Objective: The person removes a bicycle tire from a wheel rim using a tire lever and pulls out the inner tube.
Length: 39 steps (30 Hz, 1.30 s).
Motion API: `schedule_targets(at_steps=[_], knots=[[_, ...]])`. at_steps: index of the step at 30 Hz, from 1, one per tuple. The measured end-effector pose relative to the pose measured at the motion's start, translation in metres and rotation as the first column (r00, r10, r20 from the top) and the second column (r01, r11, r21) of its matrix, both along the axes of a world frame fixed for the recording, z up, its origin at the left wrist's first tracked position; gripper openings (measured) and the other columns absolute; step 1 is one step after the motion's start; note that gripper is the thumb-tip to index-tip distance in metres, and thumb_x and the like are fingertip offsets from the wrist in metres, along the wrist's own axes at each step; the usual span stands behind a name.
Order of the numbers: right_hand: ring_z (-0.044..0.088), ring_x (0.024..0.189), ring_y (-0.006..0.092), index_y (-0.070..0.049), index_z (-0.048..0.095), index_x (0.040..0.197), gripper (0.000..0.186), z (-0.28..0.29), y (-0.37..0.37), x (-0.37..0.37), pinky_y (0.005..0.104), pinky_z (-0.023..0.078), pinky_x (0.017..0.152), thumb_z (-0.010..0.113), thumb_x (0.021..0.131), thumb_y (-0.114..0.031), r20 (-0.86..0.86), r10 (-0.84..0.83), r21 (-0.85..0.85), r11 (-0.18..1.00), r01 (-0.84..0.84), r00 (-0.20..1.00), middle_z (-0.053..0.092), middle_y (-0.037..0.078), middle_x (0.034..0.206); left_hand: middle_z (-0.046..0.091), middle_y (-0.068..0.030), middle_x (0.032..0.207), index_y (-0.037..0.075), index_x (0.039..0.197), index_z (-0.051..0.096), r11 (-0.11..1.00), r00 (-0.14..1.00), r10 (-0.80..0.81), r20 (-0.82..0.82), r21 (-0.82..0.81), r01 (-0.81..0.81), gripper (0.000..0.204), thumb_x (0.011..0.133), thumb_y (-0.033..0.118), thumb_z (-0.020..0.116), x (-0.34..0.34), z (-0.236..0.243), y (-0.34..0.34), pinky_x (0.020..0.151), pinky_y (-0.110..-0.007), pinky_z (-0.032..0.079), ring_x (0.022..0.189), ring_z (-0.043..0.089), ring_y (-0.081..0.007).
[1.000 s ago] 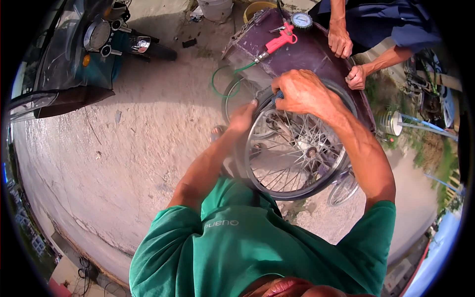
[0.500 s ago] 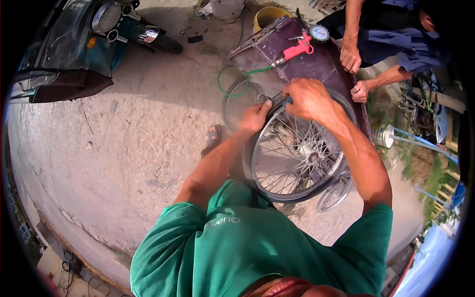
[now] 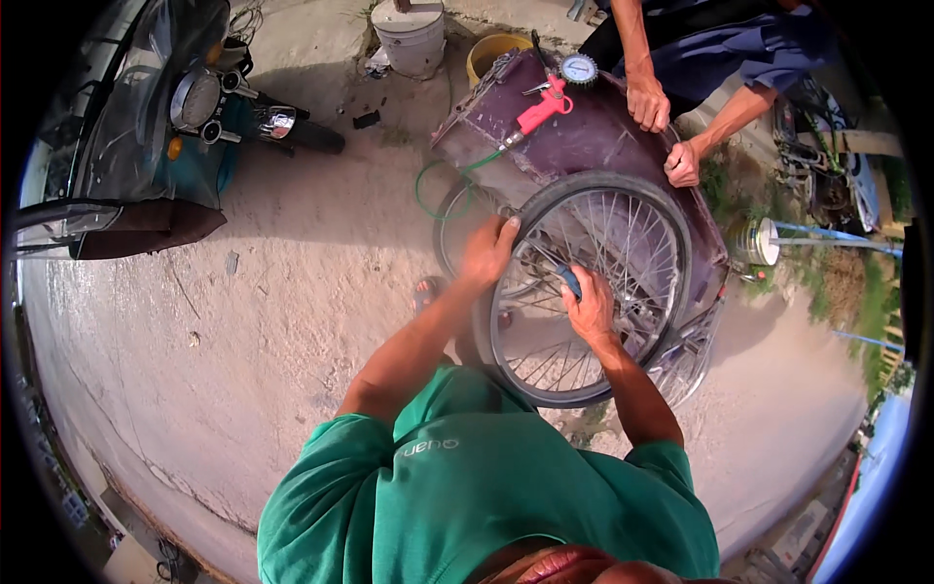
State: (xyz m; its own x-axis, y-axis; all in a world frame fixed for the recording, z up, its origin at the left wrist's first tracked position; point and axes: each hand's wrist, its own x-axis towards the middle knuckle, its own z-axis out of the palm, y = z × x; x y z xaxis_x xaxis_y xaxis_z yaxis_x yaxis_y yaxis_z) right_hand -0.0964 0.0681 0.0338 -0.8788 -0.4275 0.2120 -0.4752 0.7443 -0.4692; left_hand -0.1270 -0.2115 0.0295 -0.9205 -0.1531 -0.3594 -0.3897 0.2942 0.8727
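Upright before me stands a spoked bicycle wheel (image 3: 683, 258) with a black tyre around its metal rim. My left hand (image 3: 489, 251) grips the tyre at its upper left, the thumb on top and the other fingers partly hidden and blurred. In front of the spokes is my right hand (image 3: 592, 307), closed around a blue-handled screwdriver (image 3: 570, 281). Its thin shaft points up and left toward the rim. Beyond the wheel, a pink air gauge gun (image 3: 545, 105) with a round dial and a green hose lies on a dark maroon panel (image 3: 608, 146).
Another person's hands (image 3: 664, 136) rest on the panel's right edge. A motorcycle (image 3: 219, 112) stands at the far left. A white bucket (image 3: 410, 41) and a yellow bucket (image 3: 484, 60) are at the back; a white tub (image 3: 755, 241) sits right of the panel. Another spoked wheel (image 3: 450, 229) is behind mine.
My right hand has come away from the top of the rim, down and toward me, with the blue-handled screwdriver in it. My left hand stays on the tyre. The view has shifted slightly.
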Motion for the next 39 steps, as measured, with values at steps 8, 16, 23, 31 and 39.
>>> schedule_targets(at_steps=[8,16,23,31,39], knots=[[0.068,0.100,0.0381,-0.014,0.063,0.143,0.058,-0.018,0.005,0.004,0.0519,0.052,0.092,0.078,0.088,-0.021,-0.074,-0.082,0.015,0.996,0.084,0.994,0.071,0.013,0.110,0.074,-0.0315,0.121,0.000,0.133,0.059,0.925,0.954,-0.292,0.065,-0.235,0.299,0.055,0.099,0.040,0.076,-0.062,0.039,0.024,0.097,-0.057,0.056,0.112,0.071,-0.0523],[0.068,0.103,0.0331,-0.016,0.065,0.144,0.059,-0.028,0.011,0.004,0.0486,0.053,0.094,0.078,0.088,-0.028,-0.112,-0.187,0.023,0.981,0.191,0.976,0.071,0.011,0.108,0.070,-0.0289,0.122,-0.001,0.139,0.053,0.705,0.883,-0.460,0.096,-0.565,0.429,0.051,0.098,0.024,0.072,-0.075,0.059,0.052,0.095,-0.057,0.058,0.112,0.072,-0.0497],[0.070,0.101,0.0347,-0.016,0.066,0.141,0.055,-0.026,0.008,0.002,0.0480,0.054,0.093,0.078,0.088,-0.027,-0.089,-0.198,-0.027,0.980,0.196,0.976,0.073,0.011,0.111,0.070,-0.0321,0.130,-0.005,0.145,0.059,0.998,0.983,0.027,-0.182,-0.058,-0.038,0.060,0.104,0.037,0.072,-0.019,-0.001,0.018,0.105,-0.048,0.053,0.123,0.069,-0.0440],[0.069,0.098,0.0407,-0.013,0.065,0.139,0.051,-0.019,0.003,-0.011,0.0497,0.055,0.088,0.078,0.092,-0.024,-0.050,-0.353,-0.075,0.934,0.349,0.934,0.072,0.014,0.111,0.069,-0.0348,0.124,-0.008,0.129,0.066,0.960,0.930,0.262,0.257,-0.171,-0.223,0.083,0.110,0.071,0.044,0.073,0.009,0.036,0.104,-0.054,0.049,0.118,0.065,-0.0509],[0.067,0.112,0.0468,-0.004,0.063,0.138,0.045,0.044,0.052,-0.003,0.0541,0.055,0.094,0.075,0.097,-0.017,0.164,-0.426,0.013,0.903,0.430,0.890,0.066,0.023,0.123,0.072,-0.0366,0.113,-0.005,0.119,0.070,0.958,0.973,0.211,0.093,-0.217,-0.187,0.077,0.111,0.068,0.045,0.029,0.002,0.031,0.098,-0.057,0.051,0.112,0.066,-0.0570]])
